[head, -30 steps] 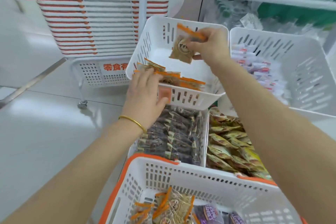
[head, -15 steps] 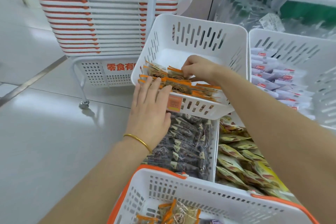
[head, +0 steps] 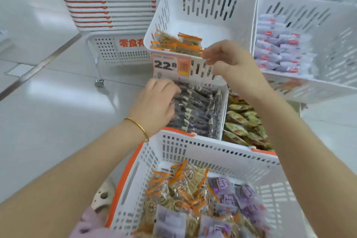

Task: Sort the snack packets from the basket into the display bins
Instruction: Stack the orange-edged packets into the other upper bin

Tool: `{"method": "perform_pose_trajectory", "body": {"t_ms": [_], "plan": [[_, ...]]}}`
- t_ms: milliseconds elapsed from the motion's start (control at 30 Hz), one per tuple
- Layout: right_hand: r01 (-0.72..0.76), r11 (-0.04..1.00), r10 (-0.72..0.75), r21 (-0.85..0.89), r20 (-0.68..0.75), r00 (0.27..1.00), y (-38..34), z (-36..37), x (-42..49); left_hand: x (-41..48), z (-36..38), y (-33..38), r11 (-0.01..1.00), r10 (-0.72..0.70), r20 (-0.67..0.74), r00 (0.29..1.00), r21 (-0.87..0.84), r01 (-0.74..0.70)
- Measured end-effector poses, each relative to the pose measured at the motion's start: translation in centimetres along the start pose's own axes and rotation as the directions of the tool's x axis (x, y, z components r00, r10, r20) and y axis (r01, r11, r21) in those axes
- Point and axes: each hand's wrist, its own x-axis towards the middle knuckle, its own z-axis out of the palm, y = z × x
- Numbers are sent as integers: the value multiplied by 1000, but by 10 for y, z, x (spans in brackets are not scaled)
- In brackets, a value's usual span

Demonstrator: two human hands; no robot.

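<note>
A white basket (head: 212,147) with an orange rim sits closest to me, holding orange-edged packets (head: 185,183) and purple packets (head: 228,189). The upper white display bin (head: 202,2) has a row of matching orange-edged packets (head: 177,44) along its front. My right hand (head: 228,62) hovers in front of that bin's front wall, fingers loosely curled, holding nothing. Wearing a gold bangle, my left hand (head: 154,102) hangs with curled fingers, holding nothing, at the left edge of the lower bin of dark packets (head: 197,110).
A price label (head: 170,64) hangs on the upper bin's front. Beside the dark packets lies a bin of green-yellow packets (head: 245,125). The upper right bin (head: 309,15) holds pale lilac packets (head: 278,50). A stack of baskets (head: 106,2) on a wheeled stand is at the left.
My right hand laid the orange-edged packet into the upper bin's row and drew back with nothing in it. My left hand dropped from the bin's front to the dark packets. My view tilted down.
</note>
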Motion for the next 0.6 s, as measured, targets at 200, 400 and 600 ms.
{"method": "perform_pose_trajectory", "body": {"t_ms": [200, 400, 600], "plan": [[-319, 932, 359, -172, 331, 873, 108, 61, -126, -81, 29, 26, 999, -32, 474, 880, 48, 11], [-399, 811, 555, -428, 350, 754, 201, 108, -178, -127, 33, 40, 990, -117, 611, 783, 133, 44], [-257, 766, 526, -590, 344, 778, 243, 165, -192, -145, 45, 34, 989, -139, 663, 736, 130, 69]]}}
